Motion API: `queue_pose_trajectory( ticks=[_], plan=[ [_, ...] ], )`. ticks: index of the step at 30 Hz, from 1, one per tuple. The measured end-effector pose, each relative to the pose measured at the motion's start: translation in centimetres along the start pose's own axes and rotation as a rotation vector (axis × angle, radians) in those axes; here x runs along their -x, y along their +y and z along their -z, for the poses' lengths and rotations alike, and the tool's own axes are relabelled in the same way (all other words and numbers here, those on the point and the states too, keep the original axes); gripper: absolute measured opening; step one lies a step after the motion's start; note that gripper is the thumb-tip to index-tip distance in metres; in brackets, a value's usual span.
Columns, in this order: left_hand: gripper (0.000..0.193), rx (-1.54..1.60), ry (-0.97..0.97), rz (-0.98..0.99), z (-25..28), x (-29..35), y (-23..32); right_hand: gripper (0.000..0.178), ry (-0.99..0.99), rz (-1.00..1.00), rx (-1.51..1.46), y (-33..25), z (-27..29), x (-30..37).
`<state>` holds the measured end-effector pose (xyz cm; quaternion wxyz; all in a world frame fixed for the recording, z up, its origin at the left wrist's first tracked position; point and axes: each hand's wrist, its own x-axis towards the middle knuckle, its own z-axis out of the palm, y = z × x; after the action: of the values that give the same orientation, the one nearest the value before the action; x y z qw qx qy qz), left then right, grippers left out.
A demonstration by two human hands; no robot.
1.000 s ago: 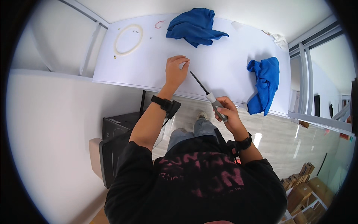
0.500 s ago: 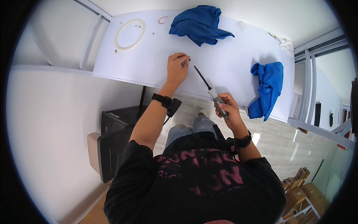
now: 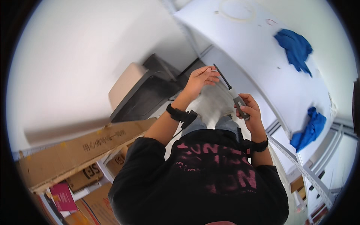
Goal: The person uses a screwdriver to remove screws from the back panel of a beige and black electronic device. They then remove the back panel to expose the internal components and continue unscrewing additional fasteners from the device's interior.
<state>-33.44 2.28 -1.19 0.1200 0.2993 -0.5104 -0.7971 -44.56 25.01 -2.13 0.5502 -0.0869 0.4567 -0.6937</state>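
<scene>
A screwdriver [image 3: 224, 78] with a grey handle and dark shaft is wrapped in my right hand [image 3: 251, 111]. Its shaft slants up and left. At its tip are the thumb and forefinger of my left hand [image 3: 202, 80], closed in a pinch on or right against the shaft. The other left fingers spread out loosely. Both hands are in front of my body, off the near edge of the white table [image 3: 258, 52]. A tiny dark piece [image 3: 278, 68] lies on the tabletop near one blue cloth [image 3: 295, 48].
A second blue cloth [image 3: 310, 129] lies by the table's near right corner. A pale ring [image 3: 221, 15] and a red curved piece [image 3: 270, 22] are on the far part. To my left stand a dark cabinet-like thing [image 3: 153, 93] and cardboard boxes [image 3: 82, 148].
My view and body have turned left, and both hands have come off the tabletop. The left fingers have reached the screwdriver tip. A tiny dark piece shows on the table near where they were.
</scene>
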Motion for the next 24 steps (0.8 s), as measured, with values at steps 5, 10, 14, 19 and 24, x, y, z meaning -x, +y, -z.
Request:
queue_pose_trajectory(
  ticks=[5,10,14,19,24],
  plan=[
    [0.031,0.284,0.083,-0.073,10.8,6.1,-0.7,0.041,-0.155,-0.109,0.094,6.3,-8.8,-4.0],
    [0.029,0.343,0.192,-0.13,16.7,8.9,-1.7,0.039,-0.152,-0.123,0.121,10.8,-15.2,-4.2],
    [0.027,0.374,0.192,-0.118,17.2,8.7,-0.7,0.036,-0.104,-0.086,0.032,12.6,-17.1,-4.0],
    [0.026,0.356,0.21,-0.127,17.3,7.8,-0.3,0.036,-0.063,-0.031,-0.031,13.1,-18.3,-4.2],
    [0.023,0.374,0.208,-0.131,17.5,7.4,-0.3,0.034,-0.077,-0.029,-0.105,13.0,-18.6,-4.6]
  ],
)
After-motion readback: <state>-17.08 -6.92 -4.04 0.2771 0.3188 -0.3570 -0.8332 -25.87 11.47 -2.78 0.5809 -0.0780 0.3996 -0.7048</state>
